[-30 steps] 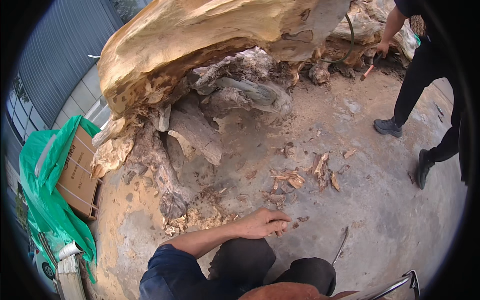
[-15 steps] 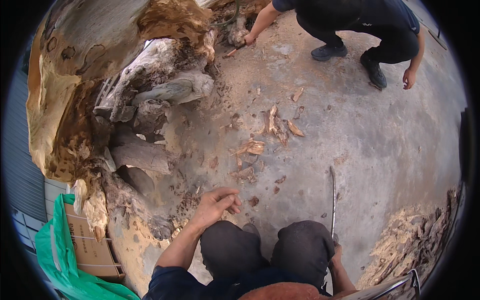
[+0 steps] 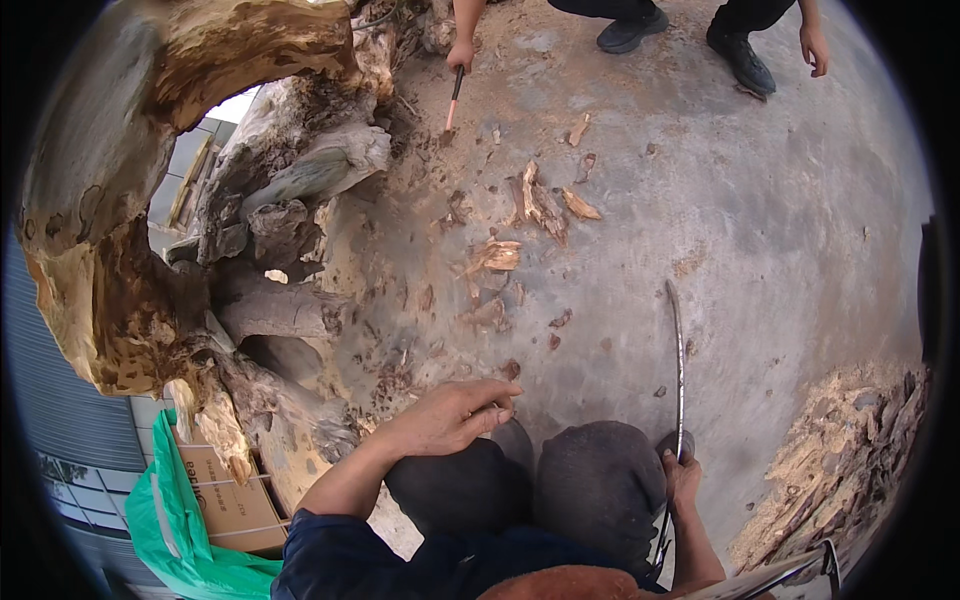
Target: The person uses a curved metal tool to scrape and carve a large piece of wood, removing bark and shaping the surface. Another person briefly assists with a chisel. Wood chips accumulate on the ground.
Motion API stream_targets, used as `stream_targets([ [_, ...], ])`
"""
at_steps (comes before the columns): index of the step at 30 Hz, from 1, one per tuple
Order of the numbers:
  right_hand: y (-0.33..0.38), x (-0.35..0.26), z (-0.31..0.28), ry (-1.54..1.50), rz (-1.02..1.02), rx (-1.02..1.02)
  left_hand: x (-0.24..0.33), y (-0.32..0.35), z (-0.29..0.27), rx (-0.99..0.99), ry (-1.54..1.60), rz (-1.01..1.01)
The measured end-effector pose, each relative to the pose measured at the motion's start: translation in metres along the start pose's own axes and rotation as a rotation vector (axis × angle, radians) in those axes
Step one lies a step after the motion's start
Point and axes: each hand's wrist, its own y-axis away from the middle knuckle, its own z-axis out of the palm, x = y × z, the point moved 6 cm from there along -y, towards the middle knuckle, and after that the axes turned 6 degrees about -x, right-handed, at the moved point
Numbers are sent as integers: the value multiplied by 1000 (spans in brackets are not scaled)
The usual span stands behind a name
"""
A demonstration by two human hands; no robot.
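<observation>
Well to the right of the large tree root (image 3: 130, 285), the right hand (image 3: 683, 480) is closed around a curved metal bar (image 3: 679, 350), holding it beside the right knee (image 3: 600, 475) so that its long end points away from the body. The bar's lower part disappears behind the leg; it may be a pry bar, but its ends are too thin to judge.

The left hand (image 3: 452, 415), just right of the root's lowest leg, is empty as far as it shows, fingers loosely spread; its forearm seems propped on the left knee (image 3: 462, 488) to steady the squat.

Broken wood pieces (image 3: 541, 207) lie on the concrete floor (image 3: 800, 210) right of the root. Below it, a green tarp (image 3: 165, 525) partly covers a cardboard box (image 3: 228, 497), presumably for protection. Right of the root's top, a co-worker's hand (image 3: 461, 54) holds a dark-handled tool (image 3: 456, 95); the co-worker's upper body is cut off, as is the root's upper edge.
</observation>
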Motion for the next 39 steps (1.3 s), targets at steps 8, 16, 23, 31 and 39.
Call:
stream_targets([
  [8, 1, 0, -1, -52, 26, 5, -26, -27, 2, -101, -106, -62],
  [16, 1, -7, -3, -74, 115, -4, -53, -41, -3, -102, -110, -123],
  [23, 0, -5, -4, -85, 122, -11, -56, -44, -7, -116, -132, -210],
  [31, 1, -10, -4, -131, 97, -12, -58, -47, -9, -121, -163, -242],
  [39, -1, -8, -7, -133, 82, -52, -84, -48, -15, 40, 101, -307],
])
